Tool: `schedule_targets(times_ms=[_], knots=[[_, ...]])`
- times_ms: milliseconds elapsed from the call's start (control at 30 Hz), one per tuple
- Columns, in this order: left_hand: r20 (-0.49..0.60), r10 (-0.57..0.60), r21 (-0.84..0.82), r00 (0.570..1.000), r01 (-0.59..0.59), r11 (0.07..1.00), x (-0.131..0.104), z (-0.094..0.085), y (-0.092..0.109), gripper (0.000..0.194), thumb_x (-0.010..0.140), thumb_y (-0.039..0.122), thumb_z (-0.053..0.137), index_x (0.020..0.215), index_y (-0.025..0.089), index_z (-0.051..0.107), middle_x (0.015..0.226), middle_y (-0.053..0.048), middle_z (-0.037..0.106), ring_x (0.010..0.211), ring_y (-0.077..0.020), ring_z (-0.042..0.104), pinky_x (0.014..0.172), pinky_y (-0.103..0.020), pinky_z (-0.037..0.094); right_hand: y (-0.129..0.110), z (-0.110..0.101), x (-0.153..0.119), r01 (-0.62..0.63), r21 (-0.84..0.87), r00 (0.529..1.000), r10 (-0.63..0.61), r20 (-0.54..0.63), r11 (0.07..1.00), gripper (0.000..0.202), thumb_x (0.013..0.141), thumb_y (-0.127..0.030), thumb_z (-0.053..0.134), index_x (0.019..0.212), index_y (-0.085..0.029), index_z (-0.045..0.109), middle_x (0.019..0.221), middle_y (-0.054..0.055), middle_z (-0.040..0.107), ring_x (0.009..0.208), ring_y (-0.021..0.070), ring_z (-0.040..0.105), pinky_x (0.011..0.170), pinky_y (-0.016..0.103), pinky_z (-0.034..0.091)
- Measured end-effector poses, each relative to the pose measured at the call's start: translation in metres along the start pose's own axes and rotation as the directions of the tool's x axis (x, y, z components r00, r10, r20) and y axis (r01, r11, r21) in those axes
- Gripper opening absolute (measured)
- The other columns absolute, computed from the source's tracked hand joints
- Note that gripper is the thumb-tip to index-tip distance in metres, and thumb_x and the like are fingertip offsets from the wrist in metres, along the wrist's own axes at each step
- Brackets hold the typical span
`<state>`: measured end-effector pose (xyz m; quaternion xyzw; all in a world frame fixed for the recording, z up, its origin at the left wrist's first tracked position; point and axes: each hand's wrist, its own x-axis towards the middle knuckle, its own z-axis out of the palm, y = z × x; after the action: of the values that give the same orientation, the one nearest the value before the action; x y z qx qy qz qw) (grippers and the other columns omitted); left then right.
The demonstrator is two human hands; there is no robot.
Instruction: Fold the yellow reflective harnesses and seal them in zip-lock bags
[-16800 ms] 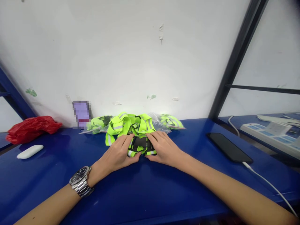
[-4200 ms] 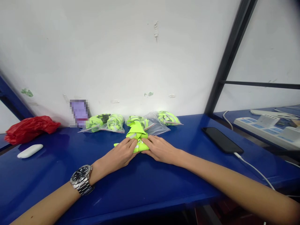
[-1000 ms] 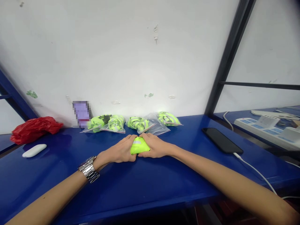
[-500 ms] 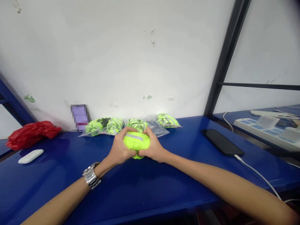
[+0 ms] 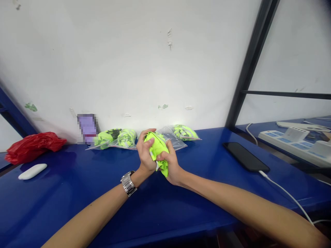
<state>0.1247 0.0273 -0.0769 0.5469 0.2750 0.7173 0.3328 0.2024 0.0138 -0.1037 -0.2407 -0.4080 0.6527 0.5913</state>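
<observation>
A bundled neon-yellow reflective vest is squeezed between my two hands above the blue table. My left hand wraps its left side, the thumb pressed on top; a silver watch is on that wrist. My right hand grips the lower right part, thumb across the front, and a loose flap hangs down between the palms. Just behind, along the wall, lie clear plastic bags and bagged bundles of the same neon cloth, one on the right and others on the left.
A red plastic bag and a white oval case lie at the left. A blurred purple item leans on the wall. To the right are a black phone with a white cable and a white power strip.
The vest bundle has been turned from lying flat to tilted upright, with a flap now loose below. My left hand has moved right and rotated; my right hand has shifted its grip lower.
</observation>
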Motion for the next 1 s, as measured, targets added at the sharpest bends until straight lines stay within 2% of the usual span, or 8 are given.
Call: schedule_targets(times_ms=[67, 167, 333, 467, 633, 733, 867, 1000], knots=[[-0.002, 0.000, -0.021, 1.000, 0.000, 1.000, 0.003, -0.004, -0.002, 0.030, 0.079, 0.036, 0.044, 0.098, 0.017, 0.060, 0.076, -0.002, 0.055, 0.065, -0.0156, 0.052, 0.059, -0.026, 0.042, 0.002, 0.000, 0.001, 0.011, -0.008, 1.000, -0.011, 0.016, 1.000, 0.049, 0.056, -0.020, 0.063, 0.094, -0.027, 0.033, 0.072, -0.007, 0.053, 0.053, 0.0109, 0.051, 0.042, 0.019, 0.040], [0.008, 0.047, 0.031, 0.999, -0.047, 0.998, 0.004, -0.012, -0.004, 0.029, 0.080, 0.035, 0.047, 0.096, 0.016, 0.061, 0.081, -0.004, 0.057, 0.070, -0.0160, 0.053, 0.063, -0.026, 0.042, 0.002, 0.003, 0.000, 0.012, 0.031, 0.998, -0.014, 0.066, 0.999, 0.053, 0.058, -0.023, 0.070, 0.101, -0.026, 0.040, 0.092, -0.002, 0.060, 0.082, 0.0166, 0.062, 0.066, 0.025, 0.052], [0.042, 0.122, 0.119, 0.992, -0.126, 0.985, -0.001, -0.020, -0.005, 0.035, 0.083, 0.039, 0.044, 0.104, 0.016, 0.059, 0.089, -0.006, 0.061, 0.078, -0.0195, 0.057, 0.072, -0.031, 0.046, -0.004, 0.007, -0.006, -0.009, 0.005, 0.970, 0.008, 0.245, 1.000, 0.068, 0.064, -0.030, 0.078, 0.123, -0.024, 0.045, 0.119, 0.005, 0.060, 0.111, 0.0217, 0.058, 0.093, 0.032, 0.050], [0.058, 0.184, 0.149, 0.981, -0.191, 0.970, -0.002, -0.023, -0.010, 0.036, 0.084, 0.042, 0.041, 0.108, 0.018, 0.053, 0.096, -0.007, 0.060, 0.084, -0.0211, 0.058, 0.077, -0.034, 0.048, -0.006, 0.009, -0.008, 0.010, -0.021, 0.966, -0.005, 0.257, 1.000, 0.074, 0.063, -0.027, 0.081, 0.127, -0.026, 0.044, 0.121, 0.005, 0.061, 0.112, 0.0219, 0.059, 0.096, 0.035, 0.050], [0.050, 0.237, 0.350, 0.970, -0.240, 0.906, 0.001, -0.028, -0.018, 0.047, 0.088, 0.054, 0.031, 0.115, 0.020, 0.051, 0.111, -0.010, 0.057, 0.101, -0.0258, 0.056, 0.088, -0.041, 0.046, -0.006, 0.009, -0.007, 0.095, -0.030, 0.976, -0.087, 0.199, 0.995, 0.066, 0.064, -0.027, 0.081, 0.120, -0.024, 0.048, 0.115, 0.004, 0.063, 0.108, 0.0212, 0.062, 0.097, 0.036, 0.049], [0.082, 0.245, 0.377, 0.966, -0.257, 0.890, 0.005, -0.030, -0.016, 0.051, 0.091, 0.055, 0.027, 0.121, 0.021, 0.050, 0.119, -0.010, 0.055, 0.110, -0.0264, 0.053, 0.094, -0.042, 0.043, -0.009, 0.006, -0.004, 0.150, -0.079, 0.978, -0.135, 0.161, 0.986, 0.061, 0.063, -0.027, 0.082, 0.115, -0.024, 0.050, 0.111, 0.004, 0.064, 0.103, 0.0212, 0.063, 0.093, 0.037, 0.051], [0.201, 0.165, 0.414, 0.966, -0.236, 0.879, 0.009, -0.028, -0.010, 0.051, 0.095, 0.054, 0.026, 0.133, 0.025, 0.046, 0.132, -0.008, 0.050, 0.122, -0.0246, 0.046, 0.105, -0.042, 0.034, -0.014, -0.002, 0.002, 0.227, -0.164, 0.972, -0.213, 0.095, 0.960, 0.060, 0.061, -0.028, 0.082, 0.111, -0.024, 0.050, 0.104, 0.005, 0.064, 0.095, 0.0218, 0.064, 0.083, 0.037, 0.055], [0.225, 0.010, 0.354, 0.974, -0.091, 0.931, 0.013, -0.023, -0.014, 0.054, 0.095, 0.057, 0.028, 0.142, 0.032, 0.034, 0.145, -0.004, 0.041, 0.131, -0.0217, 0.040, 0.106, -0.038, 0.037, -0.013, -0.015, 0.011, 0.267, -0.299, 0.964, -0.258, 0.072, 0.916, 0.067, 0.063, -0.034, 0.080, 0.119, -0.022, 0.043, 0.104, 0.008, 0.062, 0.092, 0.0235, 0.063, 0.078, 0.039, 0.055]])
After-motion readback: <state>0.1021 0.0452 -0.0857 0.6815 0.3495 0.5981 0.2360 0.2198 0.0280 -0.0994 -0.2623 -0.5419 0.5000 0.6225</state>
